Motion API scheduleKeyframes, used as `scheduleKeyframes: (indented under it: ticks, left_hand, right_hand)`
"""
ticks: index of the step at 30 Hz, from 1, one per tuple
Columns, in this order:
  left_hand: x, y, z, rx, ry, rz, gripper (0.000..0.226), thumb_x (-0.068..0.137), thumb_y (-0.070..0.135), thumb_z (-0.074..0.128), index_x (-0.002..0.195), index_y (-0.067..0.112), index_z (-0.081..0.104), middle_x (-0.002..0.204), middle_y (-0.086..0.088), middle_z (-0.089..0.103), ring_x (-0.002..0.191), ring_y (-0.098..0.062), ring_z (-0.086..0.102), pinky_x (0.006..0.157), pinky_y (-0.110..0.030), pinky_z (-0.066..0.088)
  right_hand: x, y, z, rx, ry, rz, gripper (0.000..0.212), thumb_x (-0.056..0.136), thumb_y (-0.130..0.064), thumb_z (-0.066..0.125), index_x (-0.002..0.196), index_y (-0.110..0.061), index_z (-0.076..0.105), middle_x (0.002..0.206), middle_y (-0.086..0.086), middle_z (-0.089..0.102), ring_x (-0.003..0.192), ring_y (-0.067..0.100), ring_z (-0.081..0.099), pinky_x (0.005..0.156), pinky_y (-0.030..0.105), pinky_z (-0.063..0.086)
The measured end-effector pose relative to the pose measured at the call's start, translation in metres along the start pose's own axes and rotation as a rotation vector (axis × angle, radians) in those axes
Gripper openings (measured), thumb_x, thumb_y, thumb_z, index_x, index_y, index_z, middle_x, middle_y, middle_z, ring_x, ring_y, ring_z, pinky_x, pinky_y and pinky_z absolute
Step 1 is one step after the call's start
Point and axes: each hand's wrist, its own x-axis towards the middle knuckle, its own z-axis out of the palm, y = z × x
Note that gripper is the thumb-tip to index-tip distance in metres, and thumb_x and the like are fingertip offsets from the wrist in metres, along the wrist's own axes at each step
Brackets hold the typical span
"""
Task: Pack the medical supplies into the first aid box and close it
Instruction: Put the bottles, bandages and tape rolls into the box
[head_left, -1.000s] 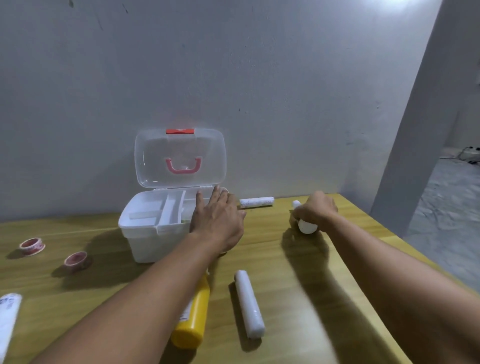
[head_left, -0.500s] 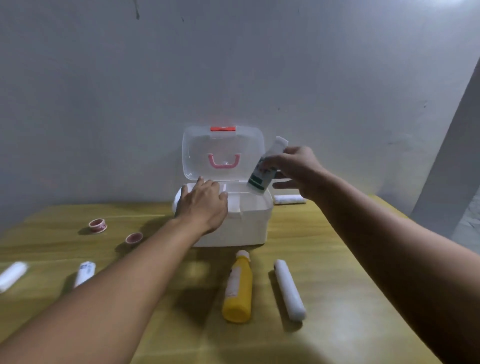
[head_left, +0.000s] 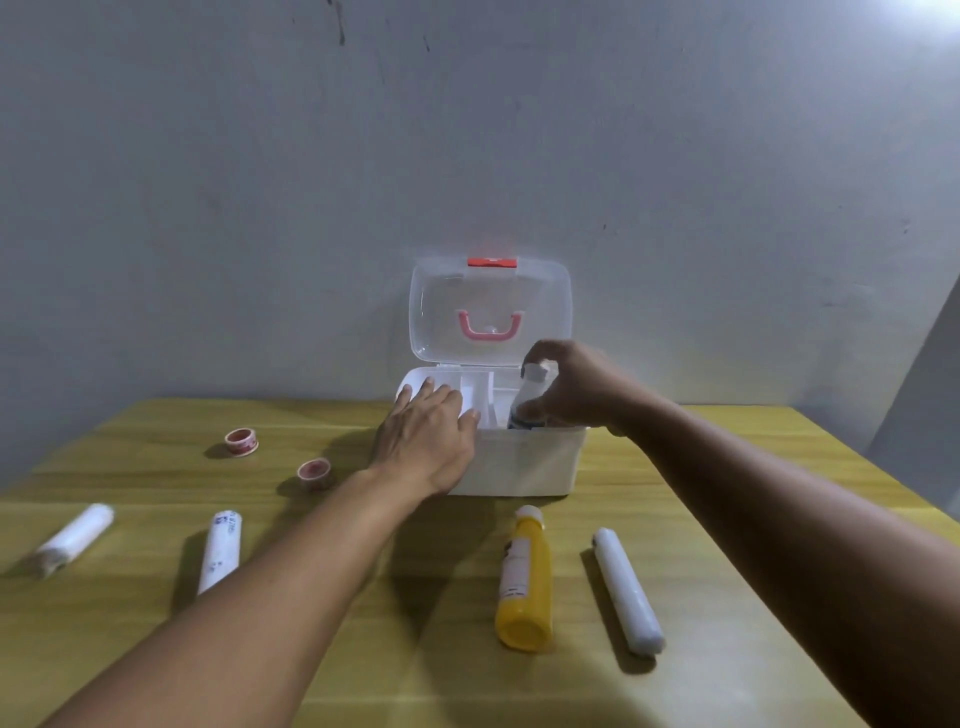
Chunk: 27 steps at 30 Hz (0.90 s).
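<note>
The white first aid box (head_left: 524, 462) stands on the table with its clear lid (head_left: 488, 306) up against the wall. My left hand (head_left: 426, 441) lies flat on the box's front left rim, fingers spread. My right hand (head_left: 576, 389) holds a small white bottle (head_left: 530, 395) upright, its lower end inside the box's right compartment. On the table in front lie a yellow bottle (head_left: 524, 582) and a white roll (head_left: 626, 590). To the left lie two more white rolls (head_left: 221, 548) (head_left: 75, 538) and two red-and-white tape rolls (head_left: 241, 441) (head_left: 314, 473).
The wooden table (head_left: 727, 493) runs up to a grey wall (head_left: 467, 130) behind the box. Its right edge slants off toward the lower right.
My right hand picked up the small white bottle from the table's right side, carried it over the box and lowered it into the right compartment. My left hand stayed on the box's rim.
</note>
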Motion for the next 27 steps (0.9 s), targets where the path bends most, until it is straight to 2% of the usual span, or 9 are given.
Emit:
scheduleKeyframes:
  ticks: [3, 9, 13, 17, 19, 21, 23, 25, 27]
  left_hand:
    - [0.0, 0.0, 0.002, 0.015, 0.008, 0.01, 0.043, 0.101, 0.032, 0.027, 0.117, 0.004, 0.055, 0.129, -0.013, 0.056, 0.141, -0.028, 0.03, 0.118, -0.041, 0.015]
    - [-0.001, 0.0, 0.002, 0.037, 0.015, 0.008, 0.043, 0.101, 0.033, 0.026, 0.12, 0.006, 0.053, 0.135, -0.011, 0.053, 0.143, -0.027, 0.026, 0.119, -0.043, 0.014]
    - [-0.004, 0.002, 0.003, 0.054, 0.059, 0.027, 0.041, 0.101, 0.032, 0.027, 0.121, 0.007, 0.052, 0.139, -0.01, 0.049, 0.146, -0.027, 0.019, 0.119, -0.047, 0.01]
    - [-0.013, 0.004, 0.005, 0.051, 0.114, 0.053, 0.048, 0.1, 0.034, 0.023, 0.134, 0.007, 0.045, 0.151, -0.009, 0.038, 0.148, -0.026, 0.014, 0.119, -0.047, 0.004]
    - [-0.018, 0.005, 0.005, 0.035, 0.139, 0.082, 0.056, 0.096, 0.035, 0.018, 0.135, 0.005, 0.045, 0.151, -0.011, 0.038, 0.147, -0.026, 0.016, 0.119, -0.046, 0.004]
    - [-0.023, 0.006, 0.005, 0.004, 0.181, 0.11, 0.057, 0.092, 0.03, 0.021, 0.134, 0.002, 0.046, 0.149, -0.013, 0.041, 0.146, -0.027, 0.02, 0.119, -0.045, 0.007]
    - [-0.028, 0.006, 0.006, -0.014, 0.209, 0.141, 0.058, 0.089, 0.028, 0.023, 0.134, 0.0, 0.047, 0.148, -0.015, 0.043, 0.145, -0.028, 0.024, 0.12, -0.043, 0.011]
    - [-0.032, 0.007, 0.009, 0.002, 0.204, 0.172, 0.058, 0.09, 0.027, 0.023, 0.136, 0.0, 0.046, 0.149, -0.015, 0.042, 0.145, -0.028, 0.025, 0.12, -0.041, 0.012]
    - [-0.034, 0.008, 0.013, 0.015, 0.2, 0.191, 0.056, 0.091, 0.025, 0.024, 0.138, 0.001, 0.045, 0.15, -0.014, 0.04, 0.145, -0.027, 0.026, 0.12, -0.039, 0.011]
  right_hand:
    - [0.002, 0.001, 0.011, -0.063, -0.009, -0.066, 0.039, 0.076, -0.021, 0.077, 0.114, -0.016, 0.066, 0.122, 0.006, 0.062, 0.101, 0.023, 0.062, 0.089, 0.041, 0.055]
    - [-0.001, -0.003, 0.018, -0.119, 0.03, -0.131, 0.051, 0.078, -0.023, 0.076, 0.125, -0.012, 0.061, 0.124, 0.009, 0.065, 0.104, 0.025, 0.064, 0.089, 0.036, 0.053]
    - [-0.005, 0.0, 0.01, -0.034, 0.078, -0.136, 0.036, 0.083, -0.019, 0.072, 0.116, -0.009, 0.066, 0.108, 0.01, 0.071, 0.076, 0.017, 0.072, 0.073, 0.034, 0.061]
    - [-0.017, -0.001, 0.0, -0.12, 0.178, -0.179, 0.032, 0.085, -0.017, 0.07, 0.116, -0.01, 0.066, 0.106, 0.01, 0.073, 0.086, 0.022, 0.071, 0.082, 0.039, 0.059]
    - [-0.029, -0.007, -0.001, -0.182, 0.267, -0.208, 0.017, 0.085, -0.018, 0.069, 0.1, -0.009, 0.07, 0.093, 0.008, 0.074, 0.078, 0.022, 0.069, 0.076, 0.04, 0.06]
    - [-0.045, -0.013, 0.002, -0.23, 0.18, -0.134, 0.014, 0.083, -0.02, 0.069, 0.081, -0.007, 0.071, 0.073, 0.007, 0.074, 0.062, 0.021, 0.07, 0.064, 0.04, 0.062]
    - [-0.065, -0.018, 0.011, -0.25, -0.091, 0.047, 0.024, 0.081, -0.026, 0.07, 0.076, -0.002, 0.069, 0.063, 0.009, 0.073, 0.052, 0.021, 0.071, 0.057, 0.037, 0.062]
    - [-0.08, -0.021, 0.022, -0.215, -0.316, 0.191, 0.031, 0.079, -0.032, 0.074, 0.076, -0.003, 0.064, 0.065, 0.012, 0.073, 0.055, 0.023, 0.073, 0.056, 0.037, 0.062]
    - [-0.086, -0.02, 0.03, -0.143, -0.391, 0.259, 0.033, 0.076, -0.033, 0.078, 0.073, -0.006, 0.059, 0.067, 0.015, 0.072, 0.062, 0.029, 0.074, 0.06, 0.039, 0.063]
